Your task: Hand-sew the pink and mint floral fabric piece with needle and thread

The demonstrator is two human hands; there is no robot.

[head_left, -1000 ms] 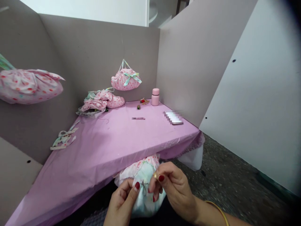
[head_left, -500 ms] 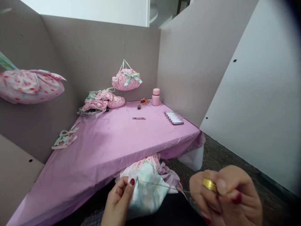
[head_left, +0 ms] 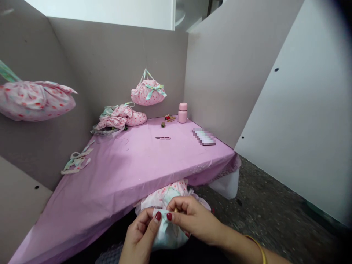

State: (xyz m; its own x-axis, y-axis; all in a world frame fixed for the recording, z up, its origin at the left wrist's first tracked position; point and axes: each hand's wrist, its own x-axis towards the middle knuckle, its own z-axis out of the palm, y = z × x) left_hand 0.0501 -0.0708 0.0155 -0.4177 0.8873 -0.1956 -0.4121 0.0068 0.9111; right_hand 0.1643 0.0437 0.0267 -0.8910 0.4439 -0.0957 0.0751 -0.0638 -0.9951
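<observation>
A pale green cloth piece (head_left: 169, 240) with a white edge hangs in my lap, just below the table's front edge. My left hand (head_left: 144, 229) pinches its upper edge between thumb and forefinger. Close beside it, my right hand (head_left: 189, 218) is closed, its thumb and fingertips meeting at the same edge; whatever small thing they grip is hidden. A gold ring-like band shows between the right fingers, mostly covered. Pink spotted cloth (head_left: 180, 186) lies behind the pale piece, against the table edge.
On the pink-covered table (head_left: 132, 161) lie thread snips (head_left: 162, 138), a dark spool (head_left: 163, 125), a phone (head_left: 204, 137), a pink bottle (head_left: 182, 113), cloth strips (head_left: 77, 161) and bundled spotted cloth (head_left: 118, 117). Spotted pouches (head_left: 148, 92) hang by grey partitions (head_left: 110, 62).
My right hand has come from the far right, where it held a thread drawn taut from the cloth, to the cloth's edge beside my left hand. The left hand keeps its pinch.
</observation>
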